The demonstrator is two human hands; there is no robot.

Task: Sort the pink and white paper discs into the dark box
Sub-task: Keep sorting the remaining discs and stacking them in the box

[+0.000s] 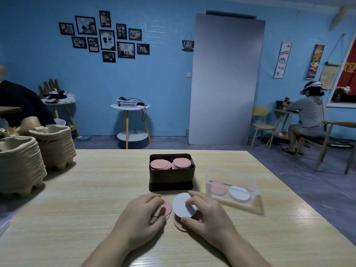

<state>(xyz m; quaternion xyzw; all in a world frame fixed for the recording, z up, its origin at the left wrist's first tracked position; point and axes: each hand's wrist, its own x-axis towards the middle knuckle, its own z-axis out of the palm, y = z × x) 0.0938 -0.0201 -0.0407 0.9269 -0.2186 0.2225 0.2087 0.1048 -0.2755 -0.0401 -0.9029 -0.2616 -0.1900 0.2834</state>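
Item: step in hand, judged to be lifting one disc off a mixed pile for transfer. Right hand (208, 212): fingers and thumb curled round the rim of a white disc (182, 206), tilted up off a pink pile (178, 225) that lies on the table (77, 199). Left hand (141, 215): fingers curved over a few pink discs (167, 208), thumb at their near edge, holding them against the table. Handling advice: keep the pinch light and at the rim so the paper does not crease. Check that a single disc comes away. Carry it over the near wall of the dark box (171, 184), which stands just beyond both hands, and lay it flat on the matching stack. Box contents: left stack (159, 164) and right stack (182, 162), side by side, both pink on top. Discs: round, flat, matt, thin, alike in size. Adjacent: clear tub (232, 177), right of the box, holding a pink tub stack (217, 187) and a white tub stack (239, 193).
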